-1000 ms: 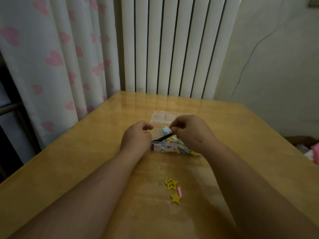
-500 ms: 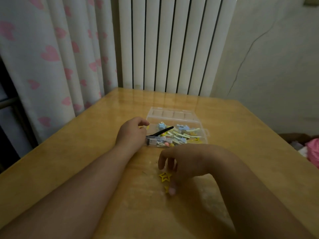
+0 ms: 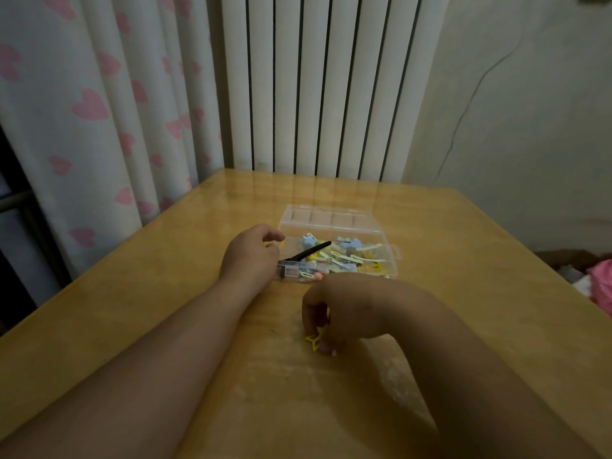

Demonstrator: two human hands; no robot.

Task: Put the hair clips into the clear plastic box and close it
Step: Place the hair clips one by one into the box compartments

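The clear plastic box (image 3: 390, 251) lies open in the middle of the wooden table (image 3: 165, 276), its lid (image 3: 328, 217) folded back on the far side. Several coloured hair clips (image 3: 347, 258) and a black clip (image 3: 309, 251) lie inside. My left hand (image 3: 253, 255) rests against the box's left end, fingers curled on its corner. My right hand (image 3: 344, 306) is on the table just in front of the box, fingertips pinched on a yellow star hair clip (image 3: 314, 337). A bit of pink clip (image 3: 332, 352) shows under the fingers.
A white ribbed radiator (image 3: 331, 87) stands behind the table's far edge. A curtain with pink hearts (image 3: 92, 104) hangs at the left. Pink and white things (image 3: 599, 283) lie beyond the table's right edge, below a cracked wall.
My right hand left the box, came down to the star clips in front of it and closed its fingers on the yellow star. My left hand stayed at the box's left end.
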